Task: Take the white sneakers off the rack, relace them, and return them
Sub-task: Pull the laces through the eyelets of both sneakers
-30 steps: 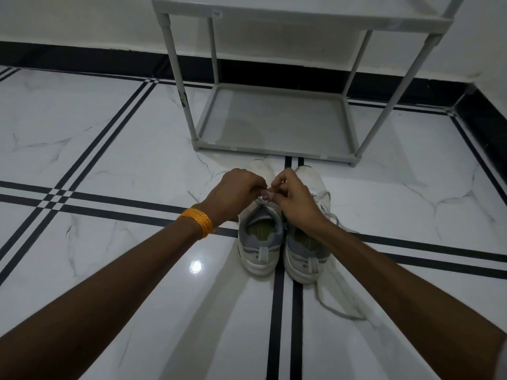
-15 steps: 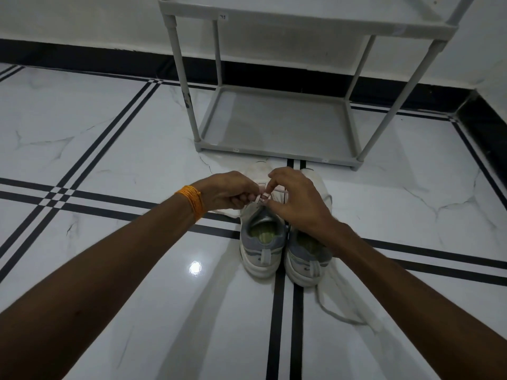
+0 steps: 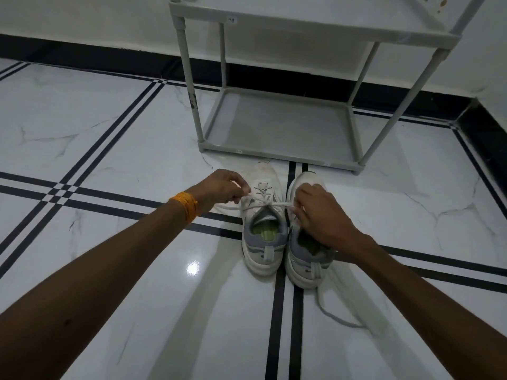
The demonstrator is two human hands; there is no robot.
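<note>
Two white sneakers with grey heels stand side by side on the floor, toes toward the rack. The left sneaker (image 3: 262, 215) has its white lace (image 3: 277, 204) threaded through the eyelets and stretched sideways across the tongue. My left hand (image 3: 223, 190) pinches one end of that lace to the left of the shoe. My right hand (image 3: 319, 212) pinches the other end, hovering over the right sneaker (image 3: 307, 264) and hiding its tongue. A loose lace (image 3: 333, 315) trails from the right sneaker onto the floor.
A grey shoe rack (image 3: 277, 153) stands just beyond the sneakers, its bottom shelf bare and an upper shelf (image 3: 310, 30) above. White marble floor with black stripes surrounds the shoes. A black skirting (image 3: 109, 57) runs along the wall behind.
My hands have moved apart, the left one to the left and the right one to the right, drawing the lace out taut across the left sneaker. The view has tilted slightly.
</note>
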